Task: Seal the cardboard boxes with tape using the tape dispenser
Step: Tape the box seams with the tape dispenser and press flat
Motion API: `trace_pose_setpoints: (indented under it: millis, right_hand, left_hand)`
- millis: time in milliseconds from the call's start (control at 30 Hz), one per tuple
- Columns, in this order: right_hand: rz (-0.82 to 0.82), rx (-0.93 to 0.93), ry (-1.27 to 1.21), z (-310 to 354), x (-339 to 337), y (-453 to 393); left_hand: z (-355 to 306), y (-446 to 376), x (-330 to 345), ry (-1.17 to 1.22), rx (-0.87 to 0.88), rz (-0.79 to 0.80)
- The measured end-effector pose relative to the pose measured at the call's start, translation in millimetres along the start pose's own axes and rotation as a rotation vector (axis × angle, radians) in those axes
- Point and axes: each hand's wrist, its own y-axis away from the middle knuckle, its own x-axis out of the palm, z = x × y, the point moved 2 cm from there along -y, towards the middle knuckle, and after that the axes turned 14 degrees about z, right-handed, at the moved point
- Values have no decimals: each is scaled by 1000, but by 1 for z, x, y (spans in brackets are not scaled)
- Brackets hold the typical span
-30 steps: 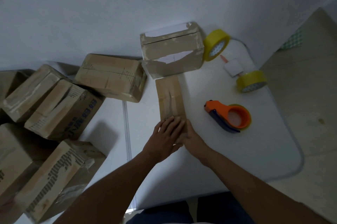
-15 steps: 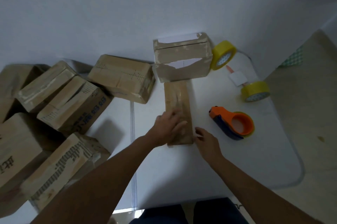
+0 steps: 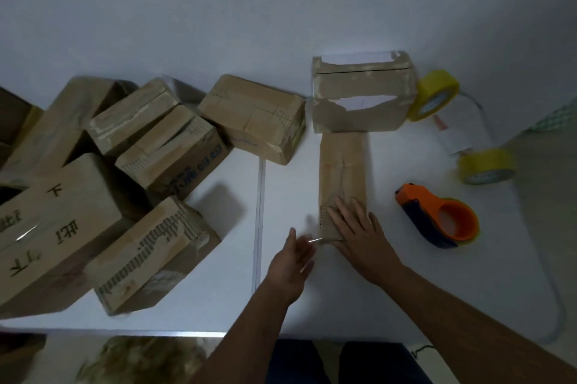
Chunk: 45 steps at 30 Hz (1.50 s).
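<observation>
Flat narrow cardboard box [image 3: 342, 177] pressed under flat right hand [image 3: 363, 235] mid-table; left hand [image 3: 292, 261] open, blurred, beside near end; tape dispenser [image 3: 438, 219] untouched toward right edge.

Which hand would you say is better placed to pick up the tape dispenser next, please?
Probably the right hand: it lies flat on the narrow box, beside the orange tape dispenser. The left hand, open and blurred, is on the box's far side.

Bystanders on the white table [image 3: 390, 305]

We list a white paper slip [image 3: 459, 136] (print too small to read) lying between the tape rolls, a pale cord [image 3: 479, 108] along the table's right edge, and a plain wall [image 3: 218, 8].
</observation>
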Motion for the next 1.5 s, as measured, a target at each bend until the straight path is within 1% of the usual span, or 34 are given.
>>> trace_pose_setpoints:
  millis: [100,300,400,467,600,733,900,967,1033,1100,1167,1200,1267,1333,1400,1500]
  right_hand:
    - [4,42,-11,4,3,2]
    - [26,44,-27,8,7,8]
    - [31,51,-27,8,8,8]
    - [29,48,-29,8,9,8]
    - [24,15,-30,6,8,7]
    - [-11,28,-69,9,9,7]
    - [-77,20,54,8,9,7]
    - [-80,7,65,8,10,7]
    - [-85,7,64,8,11,6]
    - [-88,2,60,9,10,7]
    - [-88,-1,60,10,8,8]
    - [-91,3,63,10,6,8]
    - [-84,13,65,11,3,10]
    - [-72,17,77,11,-1,12]
    - [-65,19,85,12,-3,12]
    - [-103,25,70,12,-3,12]
  left_hand:
    - [1,-4,-2,-66,69,-16]
    - [0,-6,-3,-306,203,-64]
    - [1,-10,1,-393,249,-115]
    - [-1,-14,4,-422,239,-136]
    - [-4,-22,13,-462,200,-116]
    - [1,-26,18,-480,207,-143]
    - [5,-26,19,-458,231,-158]
    - [7,-26,20,-473,234,-168]
    - [8,-25,23,-521,231,-166]
    - [7,-25,27,-617,259,-163]
    - [6,-26,31,-692,315,-190]
    - [5,-26,32,-693,320,-216]
    - [1,-26,32,-701,287,-246]
    - [-8,-30,32,-750,235,-204]
    - [-19,-30,30,-820,200,-199]
    - [-23,-17,19,-848,267,-256]
